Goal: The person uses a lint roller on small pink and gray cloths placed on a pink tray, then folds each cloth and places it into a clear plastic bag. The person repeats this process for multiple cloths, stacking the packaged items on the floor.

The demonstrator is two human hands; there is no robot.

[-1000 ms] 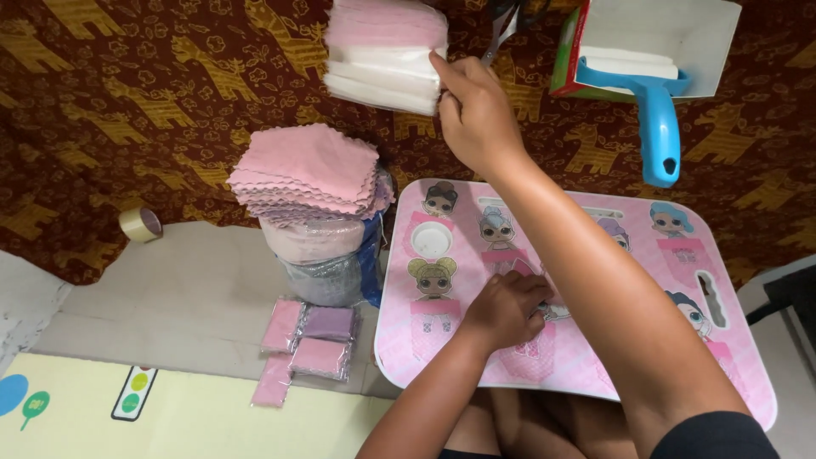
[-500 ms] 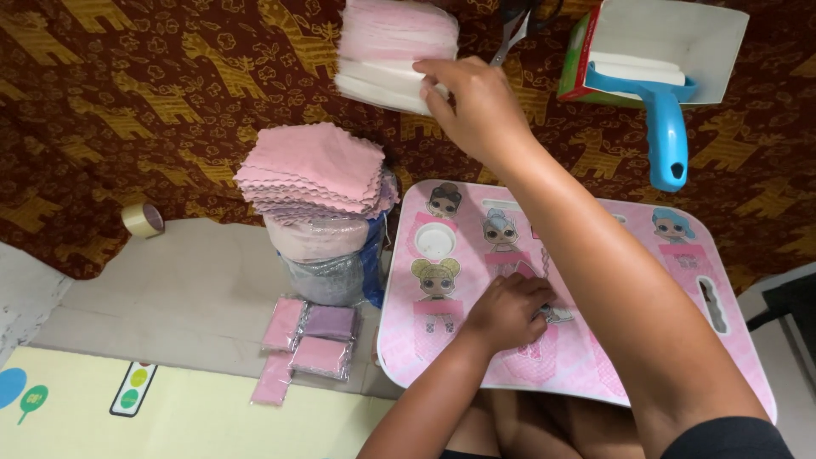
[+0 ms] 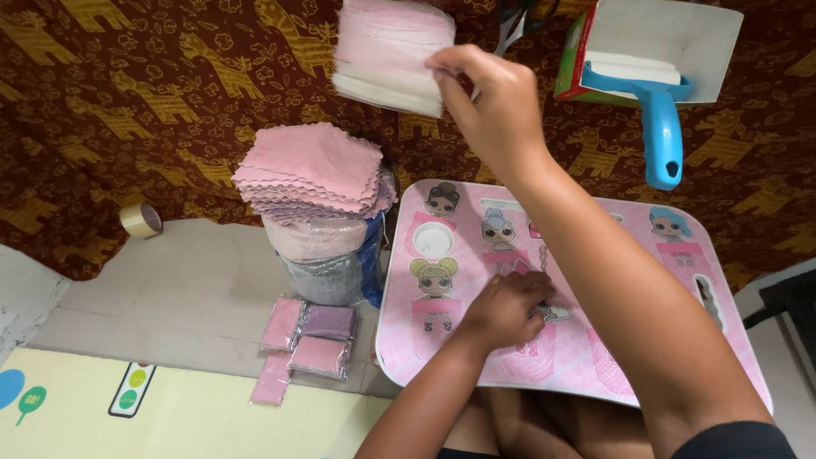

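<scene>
Pink lap table (image 3: 680, 280), left hand (image 3: 508, 308) resting, right hand (image 3: 493, 102) outstretched

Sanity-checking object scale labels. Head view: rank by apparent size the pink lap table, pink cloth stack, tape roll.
1. pink lap table, largest though partly covered by arms
2. pink cloth stack
3. tape roll, smallest

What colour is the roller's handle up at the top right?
Bright blue; the roller's handle shows clearly in the head view.

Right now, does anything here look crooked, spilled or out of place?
The pink cloth stack sits fanned and uneven atop a plastic-wrapped bundle, overhanging it. Small wrapped packets lie scattered on the floor. Nothing looks spilled or damaged.
</scene>
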